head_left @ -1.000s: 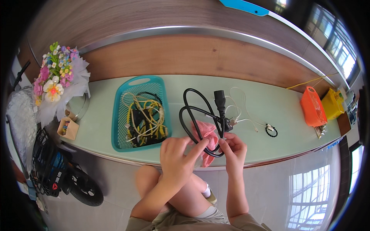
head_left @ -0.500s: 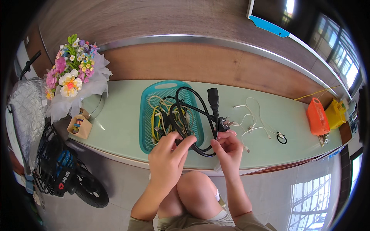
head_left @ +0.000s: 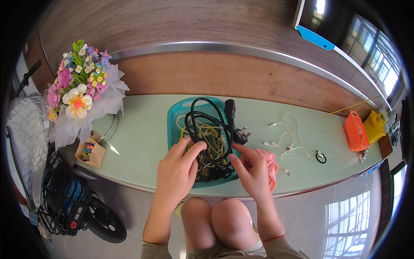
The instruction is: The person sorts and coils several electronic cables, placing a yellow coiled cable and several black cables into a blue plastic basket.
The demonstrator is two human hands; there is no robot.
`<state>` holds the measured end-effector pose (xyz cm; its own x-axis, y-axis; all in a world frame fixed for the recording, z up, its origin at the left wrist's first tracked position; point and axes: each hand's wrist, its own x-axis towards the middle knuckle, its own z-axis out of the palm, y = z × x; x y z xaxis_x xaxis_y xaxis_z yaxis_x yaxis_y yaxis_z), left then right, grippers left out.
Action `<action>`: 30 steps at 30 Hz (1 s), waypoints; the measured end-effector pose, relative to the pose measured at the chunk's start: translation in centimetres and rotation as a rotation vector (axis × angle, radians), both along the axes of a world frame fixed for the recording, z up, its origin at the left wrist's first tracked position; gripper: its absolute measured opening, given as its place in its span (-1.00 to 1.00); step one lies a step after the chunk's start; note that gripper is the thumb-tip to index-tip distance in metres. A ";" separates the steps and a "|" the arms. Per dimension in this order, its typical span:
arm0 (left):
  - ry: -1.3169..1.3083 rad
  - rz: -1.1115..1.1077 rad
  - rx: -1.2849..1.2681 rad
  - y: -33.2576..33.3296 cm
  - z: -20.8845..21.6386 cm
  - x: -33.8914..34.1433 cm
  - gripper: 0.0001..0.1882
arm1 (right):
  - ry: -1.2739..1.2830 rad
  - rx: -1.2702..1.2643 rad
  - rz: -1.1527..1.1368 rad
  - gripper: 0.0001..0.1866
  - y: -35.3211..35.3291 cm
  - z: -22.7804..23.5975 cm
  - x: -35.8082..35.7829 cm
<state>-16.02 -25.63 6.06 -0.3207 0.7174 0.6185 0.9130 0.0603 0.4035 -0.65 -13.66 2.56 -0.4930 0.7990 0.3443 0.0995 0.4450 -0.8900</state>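
Note:
A coiled black power cable with its plug ends hangs over a teal plastic basket that holds several tangled yellow and white cables. My left hand pinches the coil's left side with fingers and thumb. My right hand grips the coil's lower right side. Both hands hold the cable just above the basket's front part. The basket stands on a pale green counter.
A pink cloth lies right of my right hand, and white cables with a small black ring lie beyond it. An orange pouch sits far right. A flower bouquet and a small brown paper box stand at left. A scooter is parked below left.
The black cable coil has moved left from above the pink cloth to over the teal basket, both hands still on it. The view has shifted so the basket is central.

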 end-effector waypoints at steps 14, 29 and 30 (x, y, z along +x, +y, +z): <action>-0.063 0.107 -0.060 -3.6 1.8 1.7 -0.40 | -0.352 0.355 -0.146 -0.81 -1.2 2.4 0.1; -0.320 -0.142 -0.073 -3.3 -0.8 8.6 -0.70 | -0.263 0.249 -0.159 -0.77 -1.6 1.3 4.0; -0.345 -0.171 -0.078 -3.2 -0.9 9.2 -0.69 | -0.265 0.246 -0.172 -0.77 -1.8 1.3 4.5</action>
